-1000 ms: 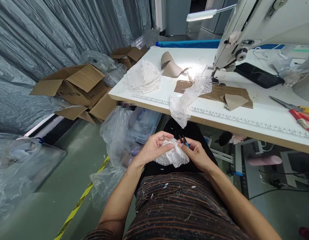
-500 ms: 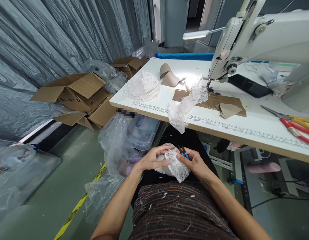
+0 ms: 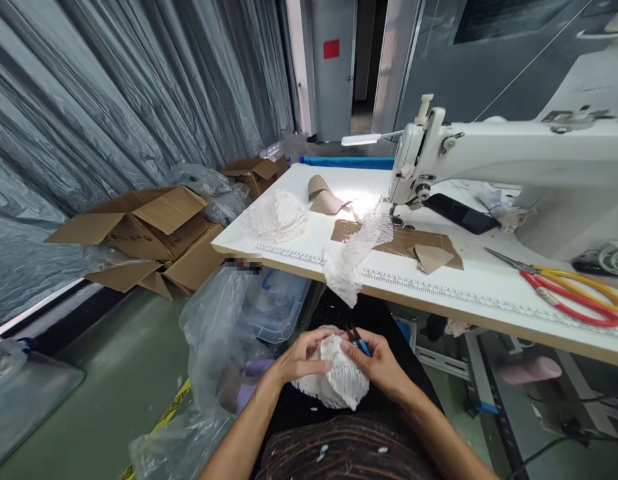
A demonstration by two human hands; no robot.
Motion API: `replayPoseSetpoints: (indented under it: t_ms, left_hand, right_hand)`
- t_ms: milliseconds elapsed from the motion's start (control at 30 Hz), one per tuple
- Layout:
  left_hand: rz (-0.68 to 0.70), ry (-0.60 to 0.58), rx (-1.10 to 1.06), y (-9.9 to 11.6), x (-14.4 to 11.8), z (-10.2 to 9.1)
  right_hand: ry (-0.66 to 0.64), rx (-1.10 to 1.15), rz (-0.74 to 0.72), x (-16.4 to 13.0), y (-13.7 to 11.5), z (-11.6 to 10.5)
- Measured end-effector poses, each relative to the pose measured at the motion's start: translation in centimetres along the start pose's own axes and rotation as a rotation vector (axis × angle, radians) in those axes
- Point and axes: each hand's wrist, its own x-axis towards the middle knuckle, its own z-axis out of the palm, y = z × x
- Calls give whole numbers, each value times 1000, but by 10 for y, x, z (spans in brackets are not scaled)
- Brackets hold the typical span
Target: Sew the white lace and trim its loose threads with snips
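Note:
In my lap I hold a small white lace piece with both hands. My left hand grips its left edge, fingers curled over the top. My right hand pinches the lace's right side and also holds small blue-handled thread snips, their blades pointing up and away. A long strip of white lace lies on the white sewing table and hangs over its front edge above my hands.
A white sewing machine stands on the table, with brown paper patterns, a lace pile, a black phone and red and yellow scissors. Open cardboard boxes and plastic bags sit on the floor at left.
My head has tilted up, so the table and machine sit lower in view. Both hands have kept hold of the lace and turned it slightly in my lap.

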Motion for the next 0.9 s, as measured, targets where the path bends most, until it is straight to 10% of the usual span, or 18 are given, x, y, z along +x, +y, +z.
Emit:
replayPoseSetpoints:
  t_ms: [300, 667, 900]
  left_hand:
    - [-8, 288, 738, 5, 4, -5]
    - [324, 654, 751, 31, 6, -12]
    - [486, 728, 649, 46, 20, 3]
  right_hand:
    - [571, -392, -256, 27, -1, -22]
    - [414, -314, -477, 12, -22, -3]
    - [231, -218, -302, -26, -40, -2]
